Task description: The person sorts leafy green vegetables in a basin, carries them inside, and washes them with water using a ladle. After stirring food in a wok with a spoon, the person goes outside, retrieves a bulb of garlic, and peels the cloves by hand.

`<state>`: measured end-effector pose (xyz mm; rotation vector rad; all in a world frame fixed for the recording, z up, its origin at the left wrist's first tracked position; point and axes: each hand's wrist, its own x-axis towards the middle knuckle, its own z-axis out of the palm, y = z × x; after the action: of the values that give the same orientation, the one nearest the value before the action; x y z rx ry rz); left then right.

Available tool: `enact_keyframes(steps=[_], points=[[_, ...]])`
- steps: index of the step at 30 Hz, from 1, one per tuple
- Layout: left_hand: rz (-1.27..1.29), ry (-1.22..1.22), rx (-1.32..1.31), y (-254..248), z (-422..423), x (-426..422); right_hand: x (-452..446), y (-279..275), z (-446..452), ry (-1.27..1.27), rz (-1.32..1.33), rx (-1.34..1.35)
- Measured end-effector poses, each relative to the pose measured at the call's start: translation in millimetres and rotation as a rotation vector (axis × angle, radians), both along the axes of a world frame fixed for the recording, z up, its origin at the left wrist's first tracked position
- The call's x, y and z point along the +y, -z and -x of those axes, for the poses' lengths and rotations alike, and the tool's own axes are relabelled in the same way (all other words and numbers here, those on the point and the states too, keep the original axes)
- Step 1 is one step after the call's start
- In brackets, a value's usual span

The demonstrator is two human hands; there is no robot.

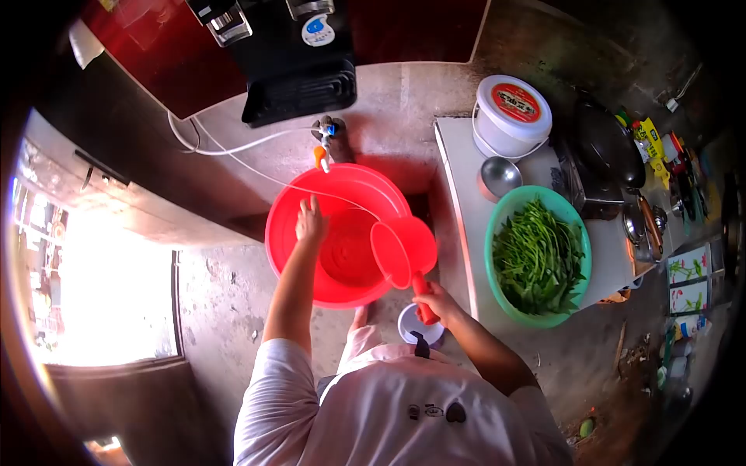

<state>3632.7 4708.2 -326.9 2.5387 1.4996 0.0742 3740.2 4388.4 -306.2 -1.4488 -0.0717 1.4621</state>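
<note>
My right hand (441,304) is wrapped round the handle of a red dipper (416,247), whose bowl is tilted over the right rim of a large red basin (281,213). My left hand (311,222) is above the left part of that basin, its fingers apart and nothing in them. A tap (325,144) with an orange part and a blue part sits on the wall just behind the basin. A thin pale hose runs down from the left and across the basin towards the dipper.
On the counter (462,175) at the right are a green bowl of leafy greens (540,256), a metal bowl (500,177) and a lidded white bucket (509,113). A small white bucket (420,322) stands on the floor before me. A black tray (303,93) juts out above the tap.
</note>
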Motion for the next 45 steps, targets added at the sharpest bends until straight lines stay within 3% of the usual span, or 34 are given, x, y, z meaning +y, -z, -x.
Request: enact_keyframes(steps=[1,3,5,8,9,11,12,15,17,18,19,23,24,26,33,35,37,38,40,41,43,45], points=[[-0.068,0.094,0.041,-5,0,29,20,11,4,0.015,0.003,-0.001],[-0.152,0.283,0.02,-25,-7,74,63,38,10,0.142,-0.047,0.452],[-0.206,0.504,-0.021,-37,-22,110,104,42,17,0.11,-0.065,0.421],[-0.185,0.776,-0.096,-42,-48,147,158,50,24,0.026,0.179,0.468],[-0.087,0.786,0.021,-39,-58,158,171,55,25,0.042,0.182,0.481],[-0.414,0.918,0.074,-33,-68,171,194,52,23,-0.003,0.225,0.461],[-0.414,0.936,0.077,-31,-71,176,201,48,24,0.012,0.242,0.422],[-0.418,0.968,0.057,-33,-78,176,217,51,24,-0.003,0.207,0.331],[-0.592,0.997,-0.115,-34,-82,167,225,52,22,0.012,0.179,0.335],[-0.428,0.938,-0.179,-35,-85,161,228,52,22,0.055,0.17,0.314],[-0.426,0.964,-0.189,-32,-86,160,231,50,22,0.107,0.161,0.292],[-0.159,0.592,0.134,-37,-98,166,235,77,25,0.143,0.092,0.323],[-0.247,0.658,-0.01,-34,-99,163,236,80,25,0.131,0.085,0.348],[-0.273,0.677,-0.032,-22,-101,168,237,75,28,0.182,0.052,0.37],[-0.15,0.476,0.187,-42,-104,153,255,76,42,0.285,0.143,0.239],[-0.119,0.539,-0.108,-31,-92,158,259,83,44,0.289,0.166,0.189],[0.092,0.535,-0.501,11,-77,182,261,86,44,0.309,0.153,0.211],[0.216,0.412,-0.677,33,-71,188,260,87,44,0.303,0.146,0.216],[0.971,-0.155,-0.986,54,-55,186,257,89,41,0.273,0.142,0.189],[0.976,-0.15,-0.981,82,-50,192,256,90,41,0.228,0.141,0.162],[1.613,-0.569,-1.173,136,-51,207,257,98,43,0.252,0.105,0.24],[1.629,-0.565,-1.104,133,-58,186,256,101,44,0.218,0.128,0.101]])
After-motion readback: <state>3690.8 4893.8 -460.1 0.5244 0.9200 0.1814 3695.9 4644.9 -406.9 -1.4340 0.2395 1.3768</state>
